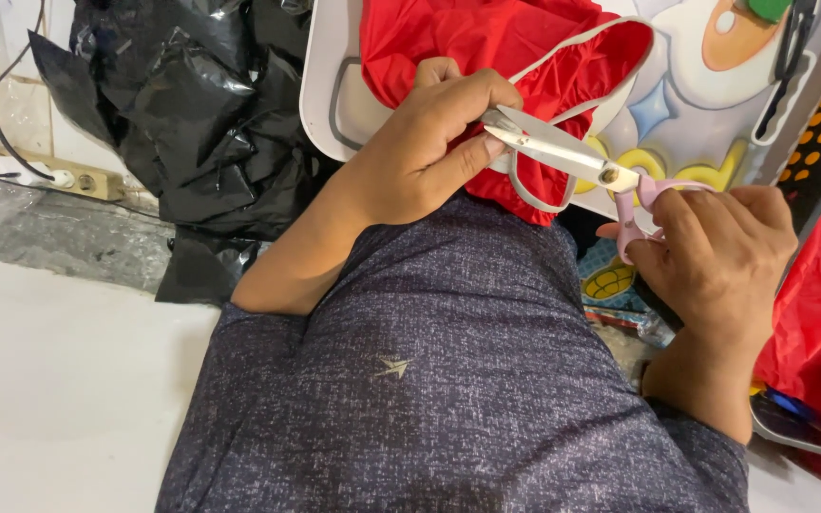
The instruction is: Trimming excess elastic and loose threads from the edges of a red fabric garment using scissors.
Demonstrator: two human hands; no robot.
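Scissors [563,152] lie across the cloth [486,57], on the tray [334,104].

Colours I see at the work surface.
Red garment [486,43] with grey-white trim; scissors [582,161], silver blades, pink handles; speckled grey-purple shirt [448,380]; black plastic bags [182,104].

Single head-worn view, looking steeply down, close over wearer's own torso and lap; no second view.
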